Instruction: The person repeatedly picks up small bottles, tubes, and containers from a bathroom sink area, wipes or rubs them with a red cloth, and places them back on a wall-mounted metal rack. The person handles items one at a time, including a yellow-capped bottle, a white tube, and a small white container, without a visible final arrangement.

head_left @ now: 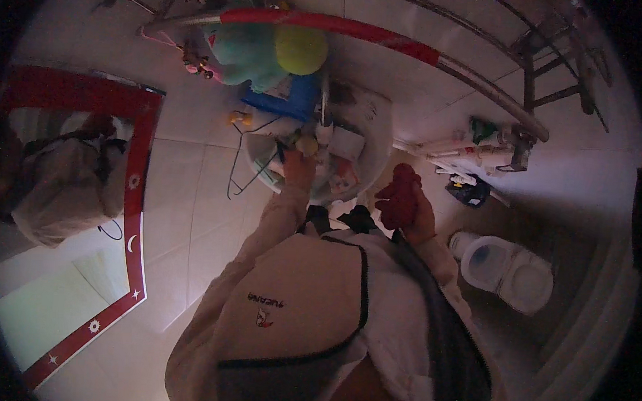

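Note:
My right hand [425, 221] is wrapped round a crumpled red cloth [401, 197], held up to the right of the basin. Over the left part of a white washbasin [379, 117], my left hand [298, 171] has its fingers closed at a small pale yellowish item [307, 145]. Dim light blurs what those fingers grip. A white box-like thing [346, 142] and a pack with reddish print [345, 174] lie in or on the basin, right of my left hand. A dark wire hanger [234, 169] hangs at the basin's left side.
A red-framed mirror [139, 185] stands at the left. Beyond the basin runs a rail with a red band [329, 22], near a teal cloth [248, 54], a yellow round thing [301, 50] and a blue item [286, 99]. A white toilet [504, 269] is at the right, below a cluttered shelf [474, 146].

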The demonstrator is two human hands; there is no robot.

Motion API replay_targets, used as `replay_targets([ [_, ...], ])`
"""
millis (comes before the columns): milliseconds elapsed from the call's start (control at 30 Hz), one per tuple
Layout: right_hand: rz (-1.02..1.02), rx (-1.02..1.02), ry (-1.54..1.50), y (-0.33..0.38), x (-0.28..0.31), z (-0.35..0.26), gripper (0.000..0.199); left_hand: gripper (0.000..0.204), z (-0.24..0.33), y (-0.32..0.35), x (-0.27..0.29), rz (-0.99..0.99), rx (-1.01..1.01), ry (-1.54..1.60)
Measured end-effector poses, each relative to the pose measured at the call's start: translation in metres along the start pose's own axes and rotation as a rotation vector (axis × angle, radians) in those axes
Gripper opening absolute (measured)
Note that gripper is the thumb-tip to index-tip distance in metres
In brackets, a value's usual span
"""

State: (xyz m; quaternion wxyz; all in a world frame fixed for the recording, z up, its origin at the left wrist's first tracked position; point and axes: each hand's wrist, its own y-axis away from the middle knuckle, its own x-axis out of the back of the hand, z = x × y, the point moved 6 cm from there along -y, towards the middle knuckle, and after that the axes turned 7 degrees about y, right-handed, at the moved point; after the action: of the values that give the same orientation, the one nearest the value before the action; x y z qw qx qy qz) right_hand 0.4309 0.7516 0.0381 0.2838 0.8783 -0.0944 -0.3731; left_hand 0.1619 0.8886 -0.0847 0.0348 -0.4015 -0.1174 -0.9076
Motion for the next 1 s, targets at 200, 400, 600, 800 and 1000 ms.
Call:
replay_targets([
  [200,-0.019,0.669,1.248,-0.016,-0.07,-0.017,0.038,0.028,0.051,0.072,0.014,-0.473,0.062,1.108],
  [400,-0.084,1.375,1.615,-0.017,-0.143,-0.018,0.033,0.034,0.142,0.1,0.065,-0.611,0.232,1.645],
  [600,0.094,0.521,0.881,-0.062,-0.083,-0.037,0.03,0.042,0.13,0.106,0.067,-0.669,0.387,1.778],
  [800,-0.036,1.13,1.423,-0.018,-0.137,-0.032,0.037,0.037,0.125,0.091,0.071,-0.463,-0.256,0.917],
  [1000,0.069,0.419,0.789,-0.057,-0.08,-0.041,0.041,0.04,0.171,0.097,0.111,-0.407,-0.418,0.285],
])
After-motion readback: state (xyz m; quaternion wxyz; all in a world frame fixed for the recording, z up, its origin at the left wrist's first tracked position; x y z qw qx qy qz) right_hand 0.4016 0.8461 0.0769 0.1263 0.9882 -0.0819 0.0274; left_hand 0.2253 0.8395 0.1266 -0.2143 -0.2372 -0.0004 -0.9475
